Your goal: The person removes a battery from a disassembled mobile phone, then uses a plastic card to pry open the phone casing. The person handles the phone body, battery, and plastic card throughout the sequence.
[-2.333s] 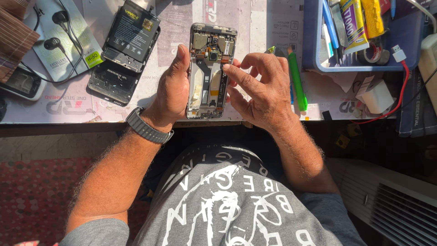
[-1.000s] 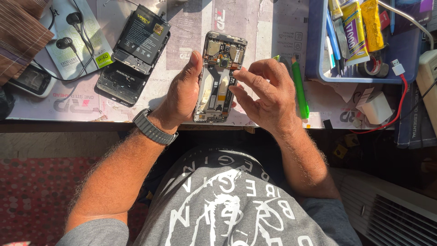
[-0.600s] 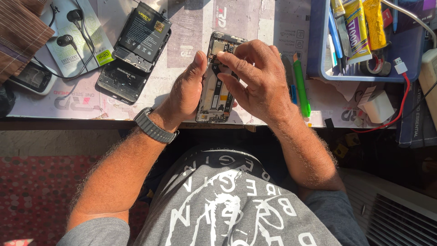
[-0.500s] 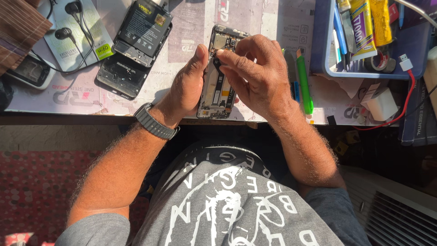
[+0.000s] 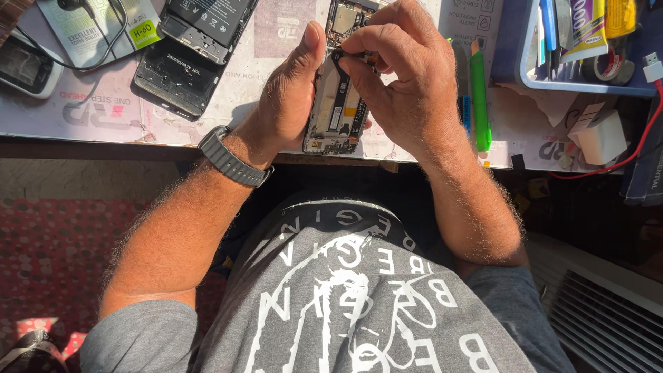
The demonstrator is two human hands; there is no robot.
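A: Far left on the work mat: a small dark device at the edge, then an earphone cable lying across a printed card. Well clear of the hands, likely parked out of the way.

B: Next over?

A: A second opened phone, back off, with a black battery lying partly over its upper end. Just beside the working area, untouched.

B: The left hand?

A: Left hand, grey watch at the wrist, is curled along the left edge of the opened phone frame, thumb up its side. It looks like a brace, keeping the frame from sliding on the mat. The frame sits at the mat's near edge, centre, board and flex cables facing up.

B: And the right?

A: Right hand comes over the frame's upper part, thumb and forefinger closed in a tight pinch on something small and dark there. Which part it is, I cannot tell; the fingers hide it. The pinch suggests fine work on a connector or a screw.

B: Past that?

A: A green pry tool lies alongside the right hand, in easy reach. Then a blue tray with glue tubes, and a white charger with a red cable at far right.
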